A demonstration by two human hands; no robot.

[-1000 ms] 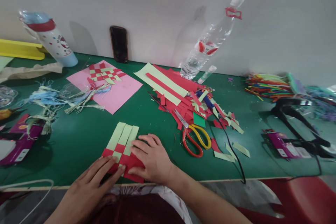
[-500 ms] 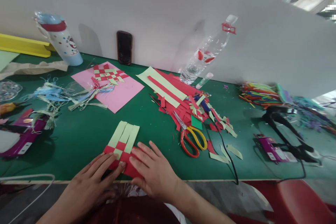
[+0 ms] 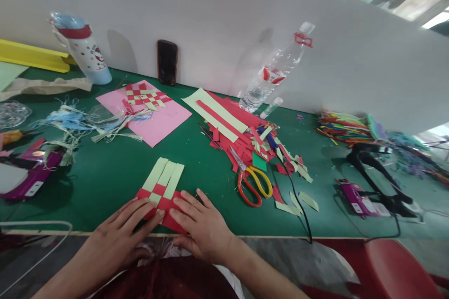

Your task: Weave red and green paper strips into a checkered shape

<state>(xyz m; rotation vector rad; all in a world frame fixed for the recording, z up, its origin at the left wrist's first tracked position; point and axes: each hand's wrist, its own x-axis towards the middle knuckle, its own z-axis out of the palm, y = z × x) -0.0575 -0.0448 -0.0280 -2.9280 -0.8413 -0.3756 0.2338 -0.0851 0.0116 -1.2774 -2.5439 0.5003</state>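
A small weave of pale green and red paper strips [image 3: 162, 190] lies at the near edge of the green table [image 3: 105, 177]. My left hand [image 3: 121, 233] rests flat on its lower left part, fingers stretched out. My right hand [image 3: 201, 224] lies flat on its red lower right part, fingers spread. Neither hand grips anything. Red-and-yellow scissors [image 3: 250, 181] lie just right of my right hand.
A heap of red and green paper scraps [image 3: 245, 138] sits mid-table. A pink sheet [image 3: 164, 121] carries a finished weave [image 3: 143, 96]. A phone [image 3: 167, 61], plastic bottle [image 3: 273, 72] and tumbler [image 3: 84, 49] stand by the wall. Glue guns [image 3: 24, 177] [image 3: 361, 194] and cables lie at both sides.
Both hands have slid a little toward the table's near edge over the weave. The view has tilted up and shifted slightly.
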